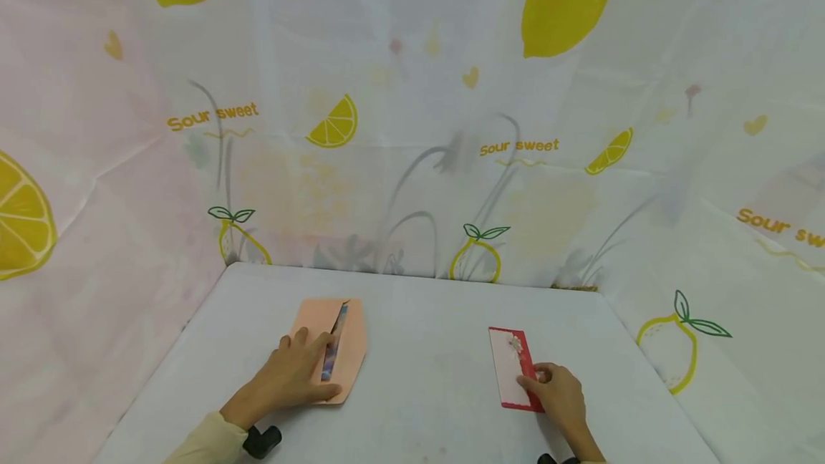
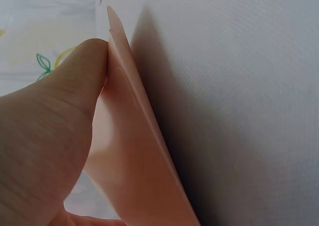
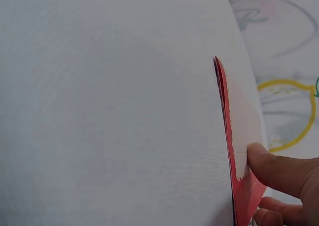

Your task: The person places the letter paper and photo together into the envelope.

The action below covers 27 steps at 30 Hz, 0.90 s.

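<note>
"What's the left hand (image 1: 293, 371) doing?"

"It lies over the peach envelope (image 1: 356, 349) on the left of the table (image 1: 425, 349), fingers spread. The thumb presses near the lower right corner and the index finger reaches the edge of the slit (image 1: 337, 324), where a blue-purple strip (image 1: 330, 360) shows."

"And the other one?"

"Well apart, on the right, there's a red and white card (image 1: 505, 367) with a small flower (image 1: 515, 344) near its top. The right hand (image 1: 561, 392) pinches its lower right edge, thumb on the front, fingers bent at the side."

"Does the card lie flat?"

"I can't tell."
</note>
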Motion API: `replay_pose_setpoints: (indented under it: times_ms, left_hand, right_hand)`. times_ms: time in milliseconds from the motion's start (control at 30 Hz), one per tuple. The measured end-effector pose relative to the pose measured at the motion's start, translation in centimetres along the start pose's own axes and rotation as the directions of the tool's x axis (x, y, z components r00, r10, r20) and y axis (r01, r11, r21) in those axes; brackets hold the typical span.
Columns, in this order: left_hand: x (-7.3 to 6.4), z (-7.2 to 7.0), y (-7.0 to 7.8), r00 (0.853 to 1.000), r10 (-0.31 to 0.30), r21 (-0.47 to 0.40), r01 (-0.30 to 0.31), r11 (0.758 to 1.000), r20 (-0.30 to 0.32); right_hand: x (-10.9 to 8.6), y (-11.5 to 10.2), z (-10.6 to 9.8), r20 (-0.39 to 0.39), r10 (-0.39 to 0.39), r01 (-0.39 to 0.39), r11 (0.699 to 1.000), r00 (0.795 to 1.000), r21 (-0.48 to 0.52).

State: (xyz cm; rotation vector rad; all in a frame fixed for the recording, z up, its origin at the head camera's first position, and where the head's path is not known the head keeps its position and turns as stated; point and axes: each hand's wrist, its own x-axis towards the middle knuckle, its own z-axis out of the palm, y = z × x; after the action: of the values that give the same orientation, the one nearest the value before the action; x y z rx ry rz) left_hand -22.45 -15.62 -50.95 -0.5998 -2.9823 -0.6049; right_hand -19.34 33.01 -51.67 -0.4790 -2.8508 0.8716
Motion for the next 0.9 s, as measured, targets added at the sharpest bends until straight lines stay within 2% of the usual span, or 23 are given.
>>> replay_pose_setpoints:
  times_ms: [300, 533, 900]
  left_hand:
    - [0.0, 0.0, 0.1, 1.000, 0.000, 0.012, 0.000, 1.000, -0.005]
    - [-0.1, 0.0, 0.1, 1.000, -0.007, -0.017, 0.007, 1.000, 0.004]
    - [-0.2, -0.1, 0.3, 1.000, 0.010, -0.022, -0.010, 1.000, -0.003]
  right_hand:
    - [0.0, -0.8, -0.8, 0.046, 0.074, -0.074, 0.997, 0.996, -0.015]
    - [-0.3, -1.0, -1.1, 0.071, 0.087, -0.082, 0.995, 0.994, -0.065]
    - [-0.1, -2.1, -1.1, 0.055, 0.108, -0.102, 0.989, 0.993, -0.110]
